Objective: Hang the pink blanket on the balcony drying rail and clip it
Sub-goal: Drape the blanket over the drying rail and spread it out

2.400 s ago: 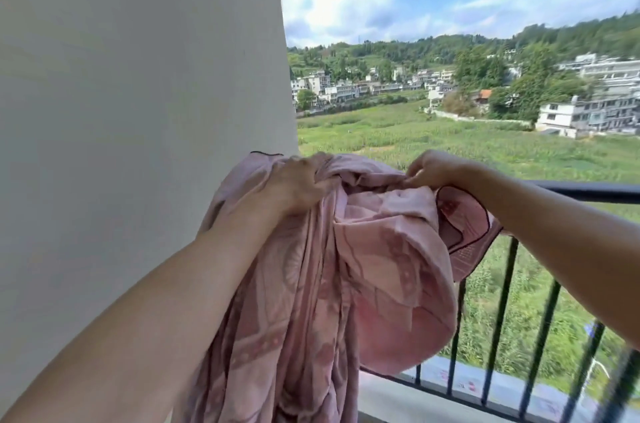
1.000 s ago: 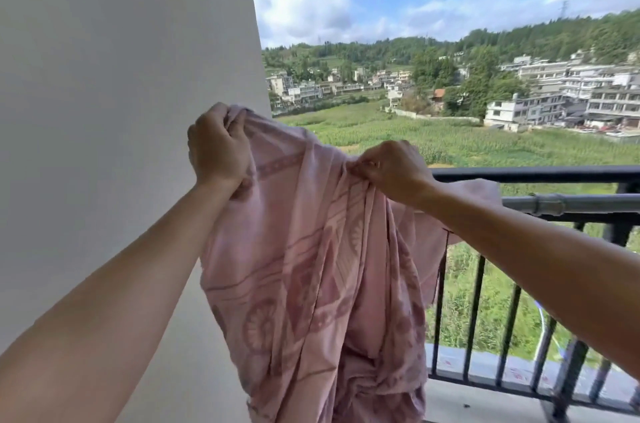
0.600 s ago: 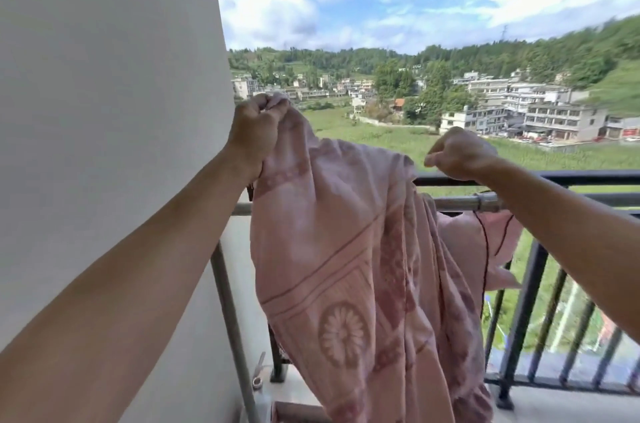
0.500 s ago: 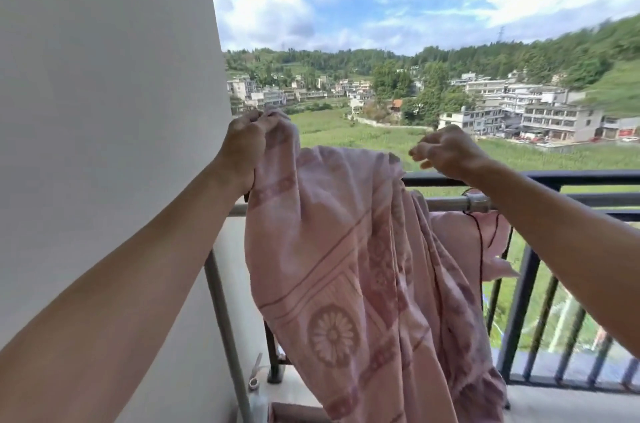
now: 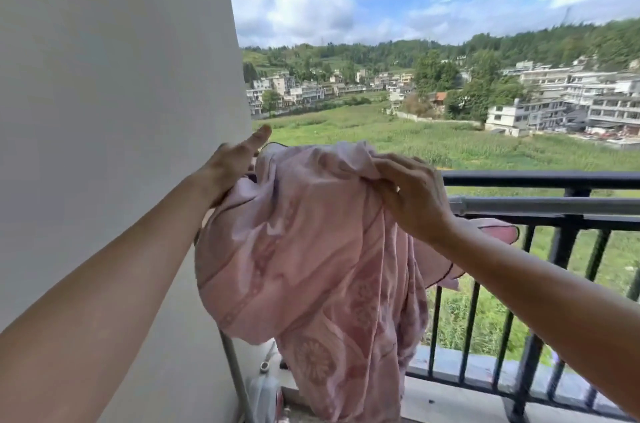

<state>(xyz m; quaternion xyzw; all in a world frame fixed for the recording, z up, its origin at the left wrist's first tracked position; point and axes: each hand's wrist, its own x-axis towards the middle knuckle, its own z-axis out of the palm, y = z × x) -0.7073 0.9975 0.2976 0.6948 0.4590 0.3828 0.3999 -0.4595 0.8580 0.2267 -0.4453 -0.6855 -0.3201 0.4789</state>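
The pink patterned blanket (image 5: 304, 266) hangs bunched over the left end of the grey metal drying rail (image 5: 540, 206), with most of the cloth falling on my side and a dark-edged flap (image 5: 498, 232) showing behind the rail. My left hand (image 5: 235, 162) lies at the blanket's upper left edge next to the wall, its fingers stretched out flat and not closed on the cloth. My right hand (image 5: 412, 194) pinches a fold at the top of the blanket above the rail. No clip is in view.
A white wall (image 5: 114, 110) fills the left. The black balcony railing (image 5: 540, 176) runs just behind the drying rail. The rack's grey upright pole (image 5: 235, 377) stands by the wall, with a white object (image 5: 263, 388) on the floor beside it.
My left hand has let go of the blanket's raised corner and opened flat. The blanket has dropped lower onto the rail. My right hand now grips a fold on top.
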